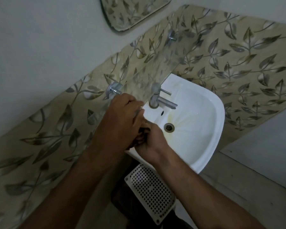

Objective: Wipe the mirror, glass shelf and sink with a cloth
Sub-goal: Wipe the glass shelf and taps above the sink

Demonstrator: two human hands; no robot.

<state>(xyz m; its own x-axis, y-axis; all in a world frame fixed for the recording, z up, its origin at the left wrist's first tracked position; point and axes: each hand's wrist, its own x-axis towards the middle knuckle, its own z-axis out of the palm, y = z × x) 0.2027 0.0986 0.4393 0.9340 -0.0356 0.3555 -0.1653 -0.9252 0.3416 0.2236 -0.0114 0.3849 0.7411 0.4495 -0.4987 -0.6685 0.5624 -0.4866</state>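
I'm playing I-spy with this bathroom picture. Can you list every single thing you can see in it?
mirror: one, glass reflecting leaf tiles, top of the wall.
glass shelf: one, clear, on the wall above the sink.
shelf brackets: two, silver, holding the shelf ends.
sink: one, white with yellowish stains, under the shelf.
tap: one, silver, at the back of the sink.
drain: one, metal, middle of the basin.
leaf tiles: a beige band with grey leaves, across the wall.
basket: one, white with holes, below the sink.
left hand: one, at the shelf's near end.
right hand: one, over the sink's edge.
Cloth: not visible.
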